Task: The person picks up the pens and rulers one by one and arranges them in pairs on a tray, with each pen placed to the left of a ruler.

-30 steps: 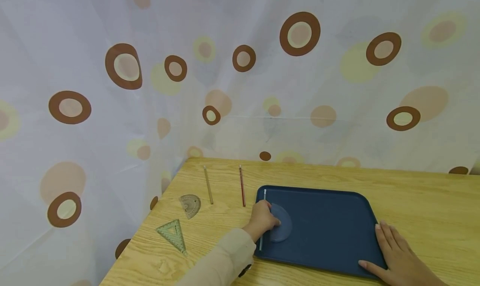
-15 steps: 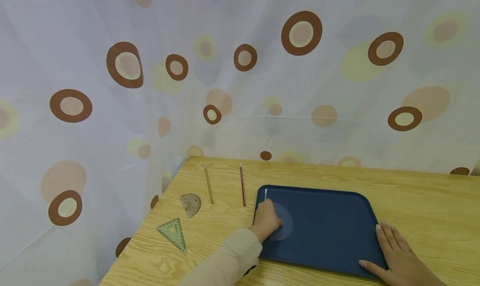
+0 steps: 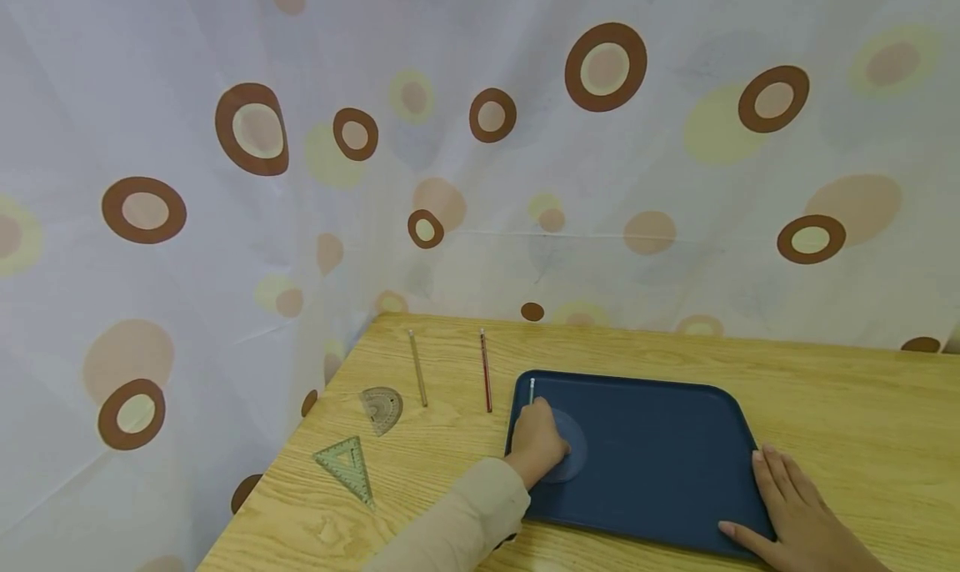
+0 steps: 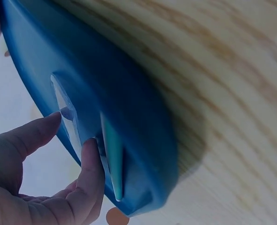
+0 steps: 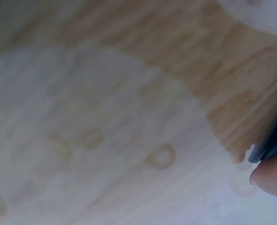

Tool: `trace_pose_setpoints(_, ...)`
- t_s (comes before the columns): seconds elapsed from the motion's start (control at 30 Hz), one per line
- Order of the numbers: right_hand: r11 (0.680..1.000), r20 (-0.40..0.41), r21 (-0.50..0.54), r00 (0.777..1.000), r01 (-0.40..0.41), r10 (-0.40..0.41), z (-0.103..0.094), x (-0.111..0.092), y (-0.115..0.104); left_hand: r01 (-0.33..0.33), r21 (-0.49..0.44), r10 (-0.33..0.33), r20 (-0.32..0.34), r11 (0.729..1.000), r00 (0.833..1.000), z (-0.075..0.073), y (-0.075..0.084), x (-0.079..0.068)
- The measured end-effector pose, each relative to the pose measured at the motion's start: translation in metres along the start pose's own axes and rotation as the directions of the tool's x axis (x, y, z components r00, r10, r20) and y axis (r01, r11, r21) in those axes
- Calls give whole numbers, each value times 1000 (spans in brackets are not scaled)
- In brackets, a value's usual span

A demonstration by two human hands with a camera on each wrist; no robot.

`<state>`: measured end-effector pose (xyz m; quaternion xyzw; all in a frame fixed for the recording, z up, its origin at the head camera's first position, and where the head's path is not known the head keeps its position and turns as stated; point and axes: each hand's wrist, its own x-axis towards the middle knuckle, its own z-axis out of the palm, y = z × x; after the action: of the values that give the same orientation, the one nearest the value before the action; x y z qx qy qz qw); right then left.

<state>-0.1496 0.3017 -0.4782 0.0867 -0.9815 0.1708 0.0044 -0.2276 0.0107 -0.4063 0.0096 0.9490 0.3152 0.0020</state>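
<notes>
A clear protractor (image 3: 573, 447) lies at the left end of a blue tray (image 3: 652, 464). My left hand (image 3: 537, 445) reaches over the tray's left rim and pinches the protractor between thumb and fingers. In the left wrist view the thumb (image 4: 47, 129) is on one side of it and the index finger (image 4: 89, 164) on the other. Beside the fingers a pale green-blue pencil (image 4: 112, 157) lies along the tray's end wall, partly covered by the hand in the head view. My right hand (image 3: 802, 514) rests with straight fingers against the tray's right edge.
Left of the tray, on the wooden table (image 3: 420, 472), lie a tan pencil (image 3: 418, 369), a dark red pencil (image 3: 486, 372), another clear protractor (image 3: 383, 410) and a green set square (image 3: 347, 469). A patterned curtain (image 3: 465, 180) hangs behind the table.
My left hand has shifted slightly right over the pencil, covering more of it and of the protractor's straight side. The right hand and tray stay in place.
</notes>
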Motion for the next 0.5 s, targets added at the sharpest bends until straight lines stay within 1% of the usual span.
trace_pose_setpoints(0.3, 1000, 1, 4, 1000, 27, -27, 0, -1, 3, -3, 35, 4, -22, 999, 1000, -1, 2, -2)
trace_pose_setpoints(0.5, 1000, -3, 0, 1000, 28, -28, 0, -1, 3, -7, 38, 8, -14, 999, 1000, -1, 2, -2)
